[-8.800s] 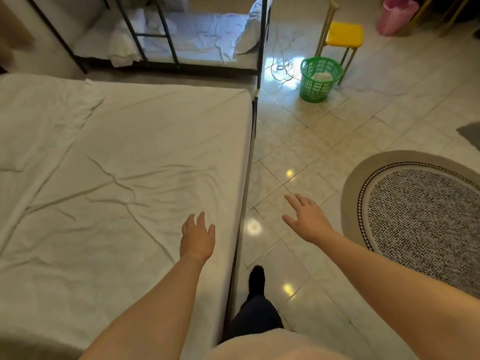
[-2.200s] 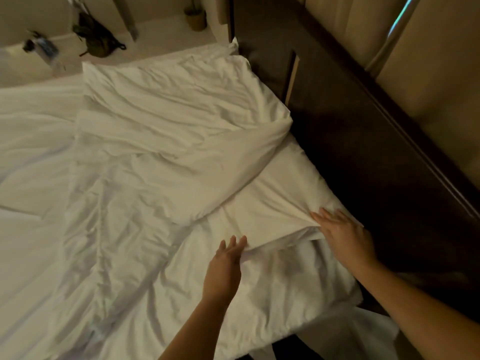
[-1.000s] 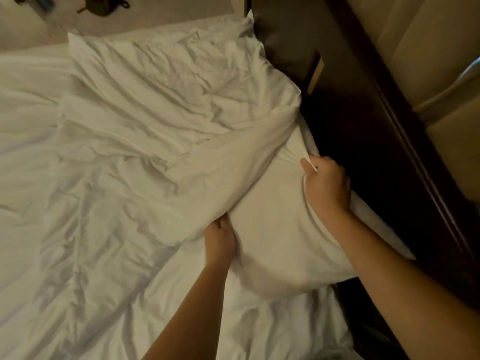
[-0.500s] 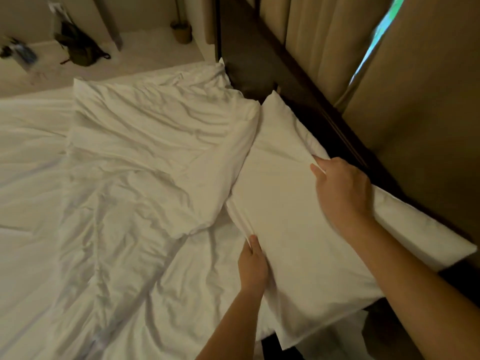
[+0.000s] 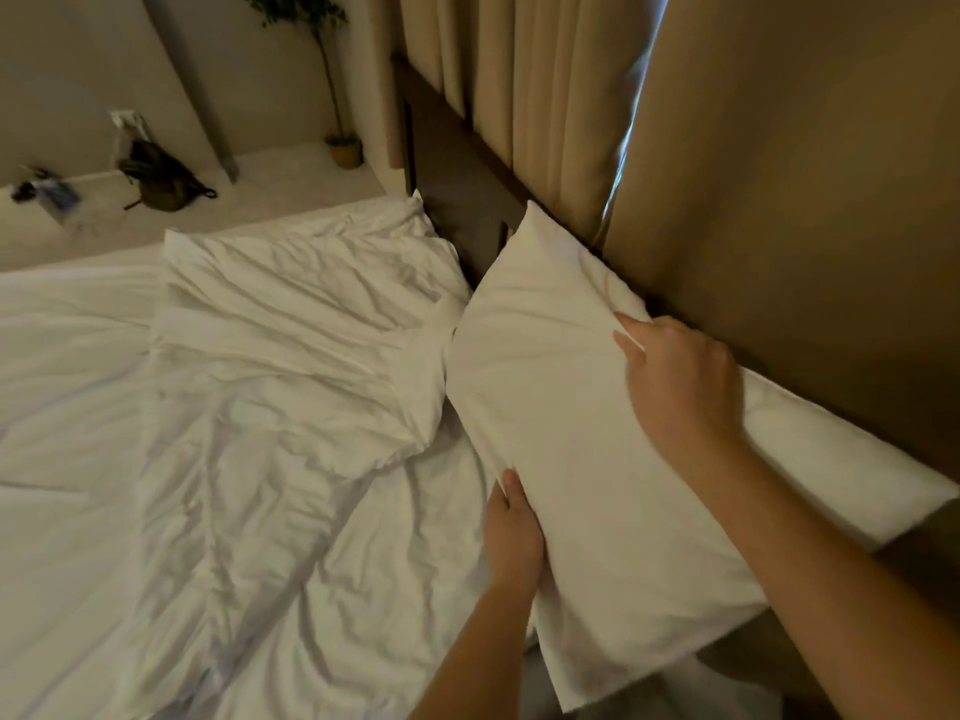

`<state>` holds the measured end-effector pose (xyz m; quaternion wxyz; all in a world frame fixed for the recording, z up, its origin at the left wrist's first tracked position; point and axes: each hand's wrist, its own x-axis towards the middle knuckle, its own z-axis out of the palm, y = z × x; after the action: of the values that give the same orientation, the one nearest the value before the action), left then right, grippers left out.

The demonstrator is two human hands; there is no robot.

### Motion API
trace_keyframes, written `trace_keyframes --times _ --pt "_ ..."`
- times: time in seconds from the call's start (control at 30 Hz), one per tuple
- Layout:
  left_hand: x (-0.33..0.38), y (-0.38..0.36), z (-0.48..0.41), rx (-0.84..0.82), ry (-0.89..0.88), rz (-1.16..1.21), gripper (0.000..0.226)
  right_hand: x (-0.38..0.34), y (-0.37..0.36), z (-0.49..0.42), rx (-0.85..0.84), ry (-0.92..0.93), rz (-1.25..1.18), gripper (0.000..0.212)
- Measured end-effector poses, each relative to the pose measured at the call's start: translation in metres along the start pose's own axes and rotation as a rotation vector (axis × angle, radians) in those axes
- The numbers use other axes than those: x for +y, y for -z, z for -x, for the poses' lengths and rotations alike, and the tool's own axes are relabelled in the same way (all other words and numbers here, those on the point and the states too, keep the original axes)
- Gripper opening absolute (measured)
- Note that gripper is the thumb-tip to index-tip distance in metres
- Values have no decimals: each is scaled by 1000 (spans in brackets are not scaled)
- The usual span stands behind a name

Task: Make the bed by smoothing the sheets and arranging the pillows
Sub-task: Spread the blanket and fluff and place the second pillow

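A white pillow (image 5: 566, 407) is lifted at the head of the bed, tilted up against the dark headboard (image 5: 457, 200) and the curtain. My left hand (image 5: 511, 537) grips its lower left edge. My right hand (image 5: 675, 387) pinches its upper right edge near the curtain. A crumpled white duvet (image 5: 291, 366) lies bunched on the bed to the left of the pillow, folded back over the white sheet (image 5: 62, 387).
Beige curtains (image 5: 753, 174) hang right behind the headboard. Beyond the bed's far side there is pale floor with a dark bag (image 5: 161, 181), a potted plant (image 5: 343, 148) and small items (image 5: 47, 192) by the wall.
The view went from a plain bed beside a tiled floor to this bed. My hands took hold of the pillow, pulled it from under the duvet and raised it toward the headboard.
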<state>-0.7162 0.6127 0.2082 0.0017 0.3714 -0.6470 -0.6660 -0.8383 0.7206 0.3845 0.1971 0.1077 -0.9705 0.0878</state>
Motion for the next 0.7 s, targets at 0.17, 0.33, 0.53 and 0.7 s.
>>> trace_keyframes --times 0.17,0.33,0.53,0.7 --pt "26 8 20 93 -107 33 51 1 35 5 83 25 -30 30" --pt "54 47 33 222 -200 28 52 -17 47 11 69 -12 -205 30" --pt "57 119 25 405 -237 -11 56 -78 41 22 7 -58 -360 31" --pt "67 188 10 486 -237 36 55 -150 41 16 18 25 -416 32"
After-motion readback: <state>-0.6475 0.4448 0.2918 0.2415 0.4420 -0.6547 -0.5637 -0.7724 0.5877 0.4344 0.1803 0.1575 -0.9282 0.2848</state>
